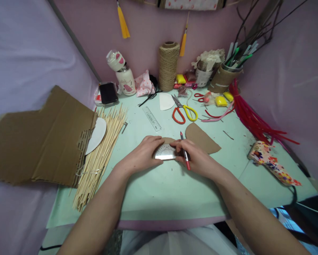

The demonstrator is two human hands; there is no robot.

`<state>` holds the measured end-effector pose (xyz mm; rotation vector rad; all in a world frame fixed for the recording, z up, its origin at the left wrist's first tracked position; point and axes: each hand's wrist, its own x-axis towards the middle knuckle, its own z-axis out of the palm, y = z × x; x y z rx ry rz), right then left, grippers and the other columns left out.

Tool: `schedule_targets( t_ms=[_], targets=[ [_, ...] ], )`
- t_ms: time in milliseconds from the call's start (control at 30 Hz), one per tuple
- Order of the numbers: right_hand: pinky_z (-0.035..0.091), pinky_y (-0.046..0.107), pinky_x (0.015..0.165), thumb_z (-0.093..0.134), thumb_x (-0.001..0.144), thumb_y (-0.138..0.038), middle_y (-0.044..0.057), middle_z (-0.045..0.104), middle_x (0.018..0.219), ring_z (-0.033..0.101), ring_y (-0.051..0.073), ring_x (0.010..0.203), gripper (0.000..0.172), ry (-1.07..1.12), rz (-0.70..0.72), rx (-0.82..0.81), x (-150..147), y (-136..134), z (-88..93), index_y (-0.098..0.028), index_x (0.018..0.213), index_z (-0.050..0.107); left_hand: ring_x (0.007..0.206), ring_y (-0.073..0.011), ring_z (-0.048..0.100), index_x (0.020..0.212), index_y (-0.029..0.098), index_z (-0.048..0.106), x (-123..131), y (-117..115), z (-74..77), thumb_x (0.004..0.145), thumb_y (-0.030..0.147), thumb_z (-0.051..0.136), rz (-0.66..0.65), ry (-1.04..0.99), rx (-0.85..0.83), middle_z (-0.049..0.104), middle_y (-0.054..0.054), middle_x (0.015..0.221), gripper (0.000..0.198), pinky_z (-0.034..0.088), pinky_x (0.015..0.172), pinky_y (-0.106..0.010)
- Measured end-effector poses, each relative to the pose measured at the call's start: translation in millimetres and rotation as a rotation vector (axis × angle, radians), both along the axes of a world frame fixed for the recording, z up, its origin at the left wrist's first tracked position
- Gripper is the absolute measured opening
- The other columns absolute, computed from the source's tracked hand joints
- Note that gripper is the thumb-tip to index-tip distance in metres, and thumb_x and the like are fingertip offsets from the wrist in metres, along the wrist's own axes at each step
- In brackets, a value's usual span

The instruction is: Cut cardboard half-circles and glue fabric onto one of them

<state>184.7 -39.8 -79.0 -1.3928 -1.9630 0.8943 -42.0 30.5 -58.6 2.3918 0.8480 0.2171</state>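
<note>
My left hand (pixel 144 153) presses its fingers on a clear protractor (pixel 165 152) that lies over a small brown cardboard piece (pixel 168 140) on the pale green table (pixel 161 184). My right hand (pixel 194 157) touches the protractor's right side and grips a red pen (pixel 185 152), tip pointing away from me. A larger brown cardboard cut-out (pixel 201 138) lies just right of the pen.
A big cardboard sheet (pixel 39 138), a white paper shape (pixel 97 134) and bamboo skewers (pixel 103 152) lie left. Ruler (pixel 152 118), scissors (pixel 184 111), twine spool (pixel 169 65), jar (pixel 125 81) and pen cup (pixel 226 76) stand behind. Red pipe cleaners (pixel 250 118) and a patterned glue gun (pixel 270 163) lie right.
</note>
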Motion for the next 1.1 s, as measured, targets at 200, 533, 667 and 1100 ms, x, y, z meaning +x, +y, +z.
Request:
schedule_targets(
  t_ms=[200,533,667,1100],
  targets=[
    [0.044,0.039,0.086,0.056,0.082,-0.012,0.006,0.06,0.115,0.054,0.023,0.106,0.017,0.006,0.008,-0.012,-0.8,-0.6,0.7,-0.024,0.087,0.046,0.128,-0.0276,0.04,0.133,0.022,0.047,0.3,-1.0,2.0,0.074,0.028,0.067,0.006,0.013,0.0,0.049,-0.01,0.137,0.062,0.036,0.107,-0.044],
    [0.045,0.04,0.086,0.056,0.082,-0.013,0.006,0.06,0.114,0.054,0.023,0.104,0.016,0.015,0.003,-0.01,-1.0,-1.2,1.5,-0.024,0.088,0.048,0.128,-0.0287,0.041,0.132,0.022,0.047,0.5,0.0,1.4,0.073,0.027,0.068,-0.003,0.012,0.003,0.05,-0.01,0.136,0.063,0.036,0.107,-0.046],
    [0.046,0.041,0.085,0.056,0.082,-0.013,0.006,0.06,0.114,0.054,0.024,0.105,0.015,0.024,-0.007,-0.011,-1.2,-1.6,1.9,-0.024,0.089,0.049,0.128,-0.029,0.041,0.133,0.024,0.047,0.2,0.1,0.7,0.074,0.027,0.068,0.0,0.005,0.006,0.05,-0.008,0.135,0.063,0.036,0.106,-0.047],
    [0.046,0.041,0.085,0.057,0.082,-0.014,0.006,0.061,0.112,0.055,0.024,0.103,0.014,0.009,-0.013,-0.012,-0.7,-1.2,0.9,-0.024,0.09,0.05,0.127,-0.0293,0.042,0.132,0.023,0.048,0.1,0.5,0.1,0.073,0.026,0.069,-0.001,0.004,0.004,0.05,-0.01,0.136,0.063,0.037,0.106,-0.048]
  ],
)
